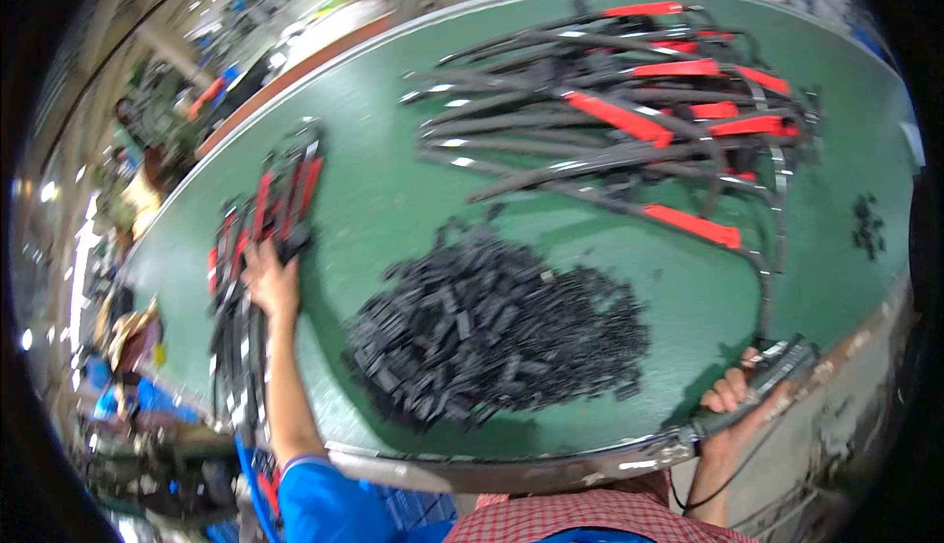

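Note:
My left hand (270, 282) reaches out to the left and rests on a stack of long black bars with red strips (231, 322). Its fingers look spread over the bars, though motion smears them a little. At the front right edge of the table, my right hand (728, 397) is wrapped around a dark, corded electric screwdriver (755, 386), whose narrow end points to the left. Between my hands lies a heap of small black plastic pieces (462, 331). Beyond it, a larger loose pile of similar red-and-black bars (600, 130) covers the far right, with one curved end hanging toward the screwdriver.
The green tabletop (364, 179) has a curved rim and a worn front edge (590, 466). A few tiny black bits (867, 228) lie near its right edge. A blue hose (250, 479) hangs at the lower left. Cluttered workshop shelves and equipment surround the table.

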{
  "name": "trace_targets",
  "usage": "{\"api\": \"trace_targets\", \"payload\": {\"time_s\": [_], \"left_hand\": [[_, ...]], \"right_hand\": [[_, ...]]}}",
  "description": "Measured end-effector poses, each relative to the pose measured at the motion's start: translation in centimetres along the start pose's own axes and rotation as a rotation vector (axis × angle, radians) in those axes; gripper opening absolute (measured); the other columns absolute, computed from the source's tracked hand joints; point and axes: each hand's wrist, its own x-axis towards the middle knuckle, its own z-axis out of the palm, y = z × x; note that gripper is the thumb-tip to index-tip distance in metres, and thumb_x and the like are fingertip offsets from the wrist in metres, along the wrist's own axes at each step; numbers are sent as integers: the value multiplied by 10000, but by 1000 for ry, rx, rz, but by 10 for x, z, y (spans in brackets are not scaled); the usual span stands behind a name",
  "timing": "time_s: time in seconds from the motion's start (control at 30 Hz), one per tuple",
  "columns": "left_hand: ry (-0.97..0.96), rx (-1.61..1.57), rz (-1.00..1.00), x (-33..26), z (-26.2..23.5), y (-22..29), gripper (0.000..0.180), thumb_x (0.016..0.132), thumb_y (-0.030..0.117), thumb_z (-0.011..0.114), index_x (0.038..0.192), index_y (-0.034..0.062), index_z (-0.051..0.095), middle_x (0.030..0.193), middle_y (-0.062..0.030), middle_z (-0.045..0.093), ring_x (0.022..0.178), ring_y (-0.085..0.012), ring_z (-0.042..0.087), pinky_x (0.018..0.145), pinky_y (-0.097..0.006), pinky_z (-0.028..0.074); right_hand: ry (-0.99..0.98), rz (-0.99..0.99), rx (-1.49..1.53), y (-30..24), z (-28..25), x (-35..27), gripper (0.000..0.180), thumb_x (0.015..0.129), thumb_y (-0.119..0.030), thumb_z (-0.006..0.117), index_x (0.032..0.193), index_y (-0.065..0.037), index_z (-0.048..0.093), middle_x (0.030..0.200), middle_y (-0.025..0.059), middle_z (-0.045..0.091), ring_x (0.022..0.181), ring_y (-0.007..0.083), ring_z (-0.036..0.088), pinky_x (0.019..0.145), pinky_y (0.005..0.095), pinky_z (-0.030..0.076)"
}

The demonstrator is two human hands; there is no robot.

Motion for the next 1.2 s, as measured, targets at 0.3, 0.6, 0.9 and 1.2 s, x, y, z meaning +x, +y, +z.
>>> {"api": "trace_targets", "payload": {"time_s": [0.3, 0.6, 0.9, 1.2], "left_hand": [[-375, 92, -247, 50, -24, -14, 752, 798, 484, 632, 1442, 227, 341, 1475, -118, 341, 1270, -465, 395, 975, -586, 379], [43, -569, 1004, 118, -50, 352, 452, 788, 138, 622, 1235, 91, 574, 1237, -174, 570, 1155, -362, 519, 994, -440, 414], [185, -540, 1037, 81, -144, 312, 282, 811, 270, 685, 972, 66, 575, 909, -118, 594, 892, -299, 592, 754, -405, 459], [-515, -920, 657, -170, -243, 173, 260, 828, 155, 696, 1052, 40, 632, 890, -158, 649, 763, -300, 654, 684, -344, 518]], "right_hand": [[88, 61, 109, 1, -5, 0, 694, 880, -702, 393, 1191, -97, 532, 593, 0, 401, 463, 120, 356, 465, 291, 323], [201, 56, 117, 3, 3, -3, 727, 879, -725, 350, 1209, -100, 520, 560, -3, 363, 426, 126, 352, 426, 307, 325], [216, 44, 110, 1, 5, -4, 711, 855, -742, 381, 1160, -115, 522, 563, -9, 376, 430, 117, 329, 439, 297, 302], [-257, 131, 31, 2, -12, -3, 778, 844, -739, 399, 1273, -97, 498, 612, -15, 319, 500, 102, 286, 476, 277, 253]]}}
